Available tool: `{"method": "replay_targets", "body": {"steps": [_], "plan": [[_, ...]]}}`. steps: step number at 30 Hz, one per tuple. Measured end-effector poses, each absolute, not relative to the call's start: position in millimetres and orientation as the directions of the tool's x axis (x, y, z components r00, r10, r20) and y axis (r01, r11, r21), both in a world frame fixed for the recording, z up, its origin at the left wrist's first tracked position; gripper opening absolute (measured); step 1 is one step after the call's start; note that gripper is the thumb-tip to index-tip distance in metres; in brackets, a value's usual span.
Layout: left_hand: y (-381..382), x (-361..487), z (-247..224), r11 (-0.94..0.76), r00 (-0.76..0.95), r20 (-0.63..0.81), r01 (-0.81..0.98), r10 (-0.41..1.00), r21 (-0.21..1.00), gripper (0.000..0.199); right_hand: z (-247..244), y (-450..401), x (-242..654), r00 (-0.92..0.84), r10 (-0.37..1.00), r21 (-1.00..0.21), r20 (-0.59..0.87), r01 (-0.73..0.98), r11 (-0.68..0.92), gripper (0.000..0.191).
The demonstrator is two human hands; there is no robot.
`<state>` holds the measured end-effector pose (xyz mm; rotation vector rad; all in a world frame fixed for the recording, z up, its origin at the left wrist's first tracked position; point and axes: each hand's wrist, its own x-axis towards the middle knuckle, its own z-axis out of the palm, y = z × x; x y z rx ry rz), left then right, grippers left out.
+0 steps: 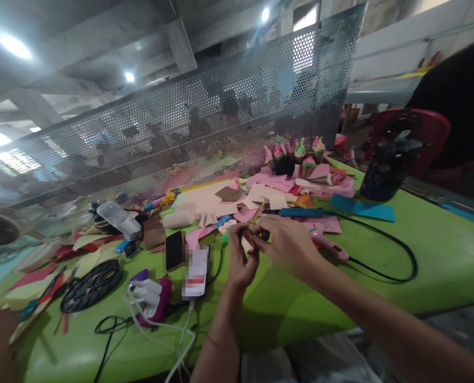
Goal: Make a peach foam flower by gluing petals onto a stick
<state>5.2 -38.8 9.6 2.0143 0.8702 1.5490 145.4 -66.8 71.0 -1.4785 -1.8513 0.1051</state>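
In the head view, my left hand [242, 263] is closed around a small pale pink rolled piece [247, 243] in front of my body. My right hand [288, 242] meets it from the right, its fingertips pinched together at the top of the piece. Between the two hands a thin tan stick [257, 214] points up and away; which fingers grip it is hard to make out. Just right of my right hand lies a pink-and-white handheld tool [332, 247] with a black cord, partly hidden behind the hand.
Pink and cream sheets [208, 199] cover the green table's [364, 255] back, near several ice-cream-cone crafts [300, 151]. Two phones, one dark [175, 250] and one lit [197, 274], lie left, beside a plug block [151, 298] with cables. A dark jug [390, 165] stands right.
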Motion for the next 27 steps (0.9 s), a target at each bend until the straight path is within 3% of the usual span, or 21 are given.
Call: {"method": "replay_targets", "body": {"steps": [6, 18, 27], "plan": [[-38.8, 3.4, 9.1, -0.697, 0.159, 0.680, 0.225, 0.716, 0.681, 0.049, 67.9, -67.7, 143.1, -0.059, 0.865, -0.467, 0.498, 0.823, 0.324, 0.008], [-40.9, 2.2, 10.9, -0.697, 0.164, 0.678, 0.212, 0.716, 0.685, 0.053, 67.7, -67.8, 146.5, -0.219, 0.743, -0.249, 0.632, 0.851, 0.462, 0.011], [-44.6, 4.4, 12.4, -0.688, 0.137, 0.678, 0.236, 0.722, 0.686, 0.052, 58.0, -71.4, 145.2, -0.121, 0.688, -0.324, 0.715, 0.816, 0.479, 0.010]]}}
